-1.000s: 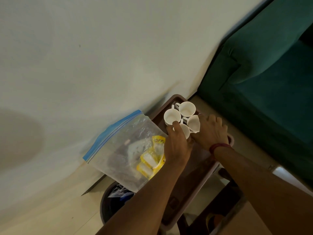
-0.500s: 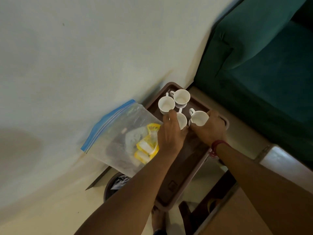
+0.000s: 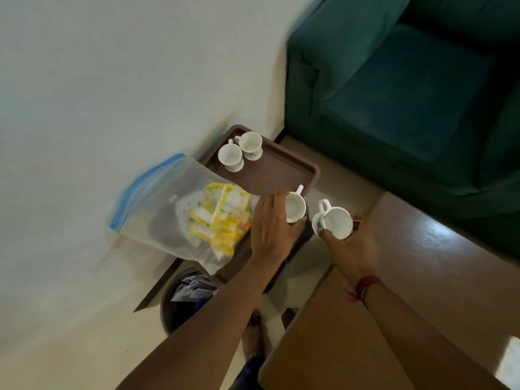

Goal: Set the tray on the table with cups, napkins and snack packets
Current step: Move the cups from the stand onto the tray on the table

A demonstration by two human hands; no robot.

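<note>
A brown tray [image 3: 284, 168] stands against the wall with two white cups [image 3: 230, 156] [image 3: 250, 143] at its far corner. A clear zip bag [image 3: 180, 209] with yellow snack packets [image 3: 222, 218] lies on the tray's left part. My left hand [image 3: 271, 229] grips a white cup [image 3: 295, 207] at the tray's near right edge. My right hand [image 3: 347, 246] holds another white cup [image 3: 336, 223] lifted off the tray, to its right, near the wooden table [image 3: 408, 277]. No napkins are plainly visible.
A green sofa [image 3: 408, 88] fills the upper right. A dark waste bin [image 3: 183, 302] with wrappers stands on the floor below the tray. My feet [image 3: 254, 333] are between the bin and the table's corner.
Both hands have each lifted a cup from the group of cups and drawn back to the right, toward the table. Two cups stay on the tray. The camera swung right.
</note>
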